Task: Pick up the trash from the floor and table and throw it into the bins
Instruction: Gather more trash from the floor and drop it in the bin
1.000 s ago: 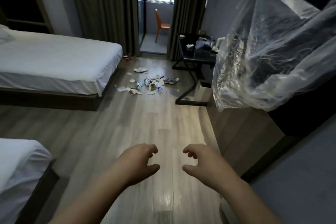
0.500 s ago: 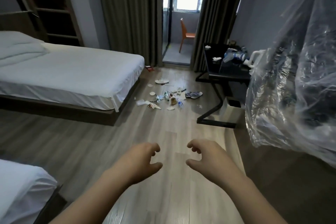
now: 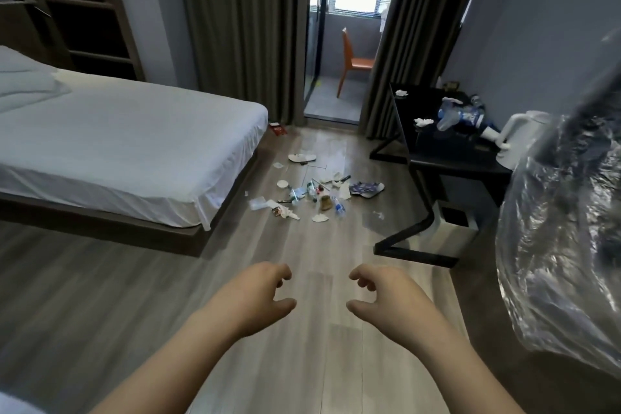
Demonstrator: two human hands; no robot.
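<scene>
Two hands, the left hand (image 3: 255, 299) and the right hand (image 3: 386, 299), hang side by side above the floor, near the foot corner of the bed (image 3: 117, 144). Their fingers are loosely curled and hold nothing. One scattered trash pile (image 3: 316, 195) lies well ahead of them, beside the bed's foot, with open floor between. Across from the bed, one black table (image 3: 437, 153) carries tissues (image 3: 423, 122) and a bottle (image 3: 450, 118). One white bin (image 3: 453, 228) stands under it.

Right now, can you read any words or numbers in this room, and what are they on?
None can be read.
Red packet: print too blurred.
Blue bottle label on table: too blurred.
Bottle on floor: label too small.
</scene>
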